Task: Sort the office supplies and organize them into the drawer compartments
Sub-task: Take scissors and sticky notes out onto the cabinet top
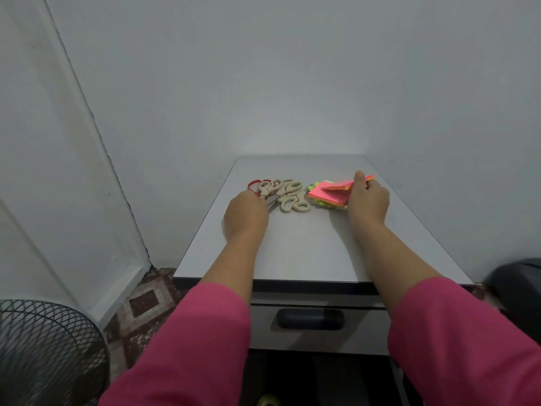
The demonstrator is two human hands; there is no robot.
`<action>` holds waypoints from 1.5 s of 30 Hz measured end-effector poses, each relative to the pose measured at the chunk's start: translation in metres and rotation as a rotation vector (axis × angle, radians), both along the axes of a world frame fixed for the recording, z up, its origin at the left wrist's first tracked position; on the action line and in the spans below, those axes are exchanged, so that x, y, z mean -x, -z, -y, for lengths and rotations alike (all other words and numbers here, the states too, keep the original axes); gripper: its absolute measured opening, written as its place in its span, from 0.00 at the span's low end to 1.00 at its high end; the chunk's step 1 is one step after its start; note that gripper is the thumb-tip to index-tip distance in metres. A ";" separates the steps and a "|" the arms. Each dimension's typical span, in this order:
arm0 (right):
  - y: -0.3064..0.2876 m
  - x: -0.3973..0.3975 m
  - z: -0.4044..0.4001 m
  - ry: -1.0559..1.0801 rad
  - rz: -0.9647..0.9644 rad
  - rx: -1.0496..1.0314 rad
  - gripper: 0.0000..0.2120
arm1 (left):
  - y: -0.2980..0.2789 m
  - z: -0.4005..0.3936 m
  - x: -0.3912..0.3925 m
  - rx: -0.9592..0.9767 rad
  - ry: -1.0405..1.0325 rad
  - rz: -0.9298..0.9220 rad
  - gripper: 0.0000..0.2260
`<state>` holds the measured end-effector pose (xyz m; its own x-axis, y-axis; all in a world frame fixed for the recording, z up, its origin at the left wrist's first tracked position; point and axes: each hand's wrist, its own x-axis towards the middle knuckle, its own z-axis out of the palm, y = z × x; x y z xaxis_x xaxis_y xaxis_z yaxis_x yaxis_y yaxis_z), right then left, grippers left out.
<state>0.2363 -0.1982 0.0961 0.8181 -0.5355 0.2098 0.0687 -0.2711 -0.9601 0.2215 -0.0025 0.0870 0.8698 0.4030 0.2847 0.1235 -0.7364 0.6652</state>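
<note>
Several scissors with beige handles and one with red handles lie bunched on the grey cabinet top. My left hand covers their blade ends, fingers curled over them. To the right is a loose pile of pink sticky-note pads over yellow-green ones. My right hand pinches an orange-pink pad, thumb on top, lifted slightly above the pile. The drawer below the top is closed; its compartments are hidden.
A dark recessed handle sits in the drawer front. White walls close in behind and at both sides. A black mesh fan stands on the patterned floor at lower left. A dark object is at the right edge.
</note>
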 end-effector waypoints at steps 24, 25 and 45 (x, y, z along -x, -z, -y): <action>0.004 0.001 0.000 0.060 0.020 -0.055 0.15 | 0.002 -0.003 0.002 0.080 0.019 0.029 0.14; 0.004 0.002 0.000 0.058 0.028 -0.062 0.15 | 0.003 -0.004 0.001 0.098 0.019 0.041 0.15; 0.004 0.134 -0.021 -0.215 0.107 0.062 0.04 | -0.001 0.008 0.104 0.457 0.136 0.194 0.12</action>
